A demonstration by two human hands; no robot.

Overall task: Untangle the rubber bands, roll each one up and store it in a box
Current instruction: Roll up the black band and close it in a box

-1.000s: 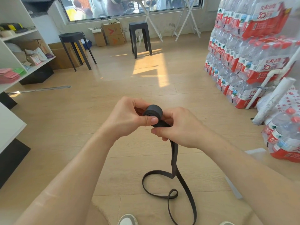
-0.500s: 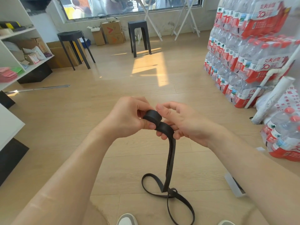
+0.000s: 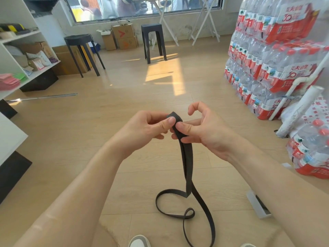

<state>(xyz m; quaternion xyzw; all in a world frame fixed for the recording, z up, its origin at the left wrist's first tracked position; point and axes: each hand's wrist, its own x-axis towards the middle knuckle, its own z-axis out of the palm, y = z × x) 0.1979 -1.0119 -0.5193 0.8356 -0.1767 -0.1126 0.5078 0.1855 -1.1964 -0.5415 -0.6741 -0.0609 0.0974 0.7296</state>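
My left hand [image 3: 147,129] pinches the rolled-up end of the black rubber band [image 3: 187,163] (most of the roll hides behind my thumbs). My right hand [image 3: 204,132] pinches the strap just under it, forefinger lifted clear. The rest hangs to the floor [image 3: 124,104] and loops there, its far end cut off by the frame. On the bottle packs [image 3: 267,59] I can read only "30".

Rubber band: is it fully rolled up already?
No, the rubber band has only a small roll pinched by the left hand and right hand; its long tail loops on the floor.
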